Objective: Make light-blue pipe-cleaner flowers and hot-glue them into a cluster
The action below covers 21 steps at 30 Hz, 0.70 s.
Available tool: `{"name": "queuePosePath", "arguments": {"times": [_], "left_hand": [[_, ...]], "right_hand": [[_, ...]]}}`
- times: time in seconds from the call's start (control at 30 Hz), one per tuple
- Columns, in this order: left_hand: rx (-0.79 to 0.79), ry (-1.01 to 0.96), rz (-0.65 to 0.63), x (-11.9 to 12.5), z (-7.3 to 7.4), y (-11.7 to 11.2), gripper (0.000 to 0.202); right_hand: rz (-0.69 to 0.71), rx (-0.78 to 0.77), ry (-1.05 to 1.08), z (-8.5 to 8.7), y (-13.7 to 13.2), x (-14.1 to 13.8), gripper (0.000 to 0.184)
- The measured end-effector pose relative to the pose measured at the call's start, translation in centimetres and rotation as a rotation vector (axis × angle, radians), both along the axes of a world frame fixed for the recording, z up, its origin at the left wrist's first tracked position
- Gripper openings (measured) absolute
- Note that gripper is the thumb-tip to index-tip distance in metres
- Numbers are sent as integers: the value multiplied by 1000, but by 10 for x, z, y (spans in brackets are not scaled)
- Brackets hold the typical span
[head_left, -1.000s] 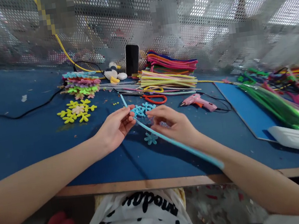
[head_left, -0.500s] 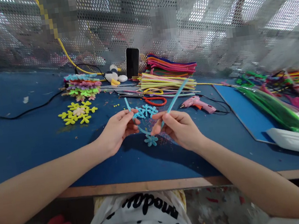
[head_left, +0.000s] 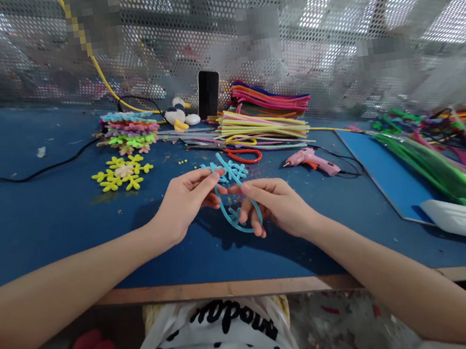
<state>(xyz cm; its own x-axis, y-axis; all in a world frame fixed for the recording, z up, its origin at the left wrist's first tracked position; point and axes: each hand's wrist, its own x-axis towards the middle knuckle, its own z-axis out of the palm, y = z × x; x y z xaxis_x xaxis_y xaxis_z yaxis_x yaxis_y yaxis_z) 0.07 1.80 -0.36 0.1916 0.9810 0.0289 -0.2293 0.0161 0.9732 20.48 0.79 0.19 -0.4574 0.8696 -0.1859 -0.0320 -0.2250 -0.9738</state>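
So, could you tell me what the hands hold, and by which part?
A light blue pipe cleaner bent into a loop; left hand and right hand both pinch it where its ends cross.

A craft workshop: a blue table (head_left: 27,213) with stacked pipe cleaners (head_left: 263,124), finished flower shapes (head_left: 123,174), a pink glue gun (head_left: 311,161), and a perforated metal screen (head_left: 325,25) along its far edge.

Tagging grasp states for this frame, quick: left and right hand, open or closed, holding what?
Left hand: closed, fingers pinching the blue pipe cleaner where its loop crosses.
Right hand: closed, fingers holding the same loop.
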Motion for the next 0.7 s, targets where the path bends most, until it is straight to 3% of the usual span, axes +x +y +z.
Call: {"name": "queuePosePath", "arguments": {"times": [0.17,0.47,0.6,0.7], "left_hand": [[10,1,4,0,-1,-2,31],[-22,-8,-61,0,-3,-2,28],[-11,50,-76,0,2,-4,26],[17,119,-119,-1,4,-7,24]], "right_hand": [[119,-67,-20,3,-2,1,31],[215,-159,-99,3,-7,-4,43],[237,-28,-98,2,-7,-3,44],[94,159,-103,2,-6,-2,39]]}}
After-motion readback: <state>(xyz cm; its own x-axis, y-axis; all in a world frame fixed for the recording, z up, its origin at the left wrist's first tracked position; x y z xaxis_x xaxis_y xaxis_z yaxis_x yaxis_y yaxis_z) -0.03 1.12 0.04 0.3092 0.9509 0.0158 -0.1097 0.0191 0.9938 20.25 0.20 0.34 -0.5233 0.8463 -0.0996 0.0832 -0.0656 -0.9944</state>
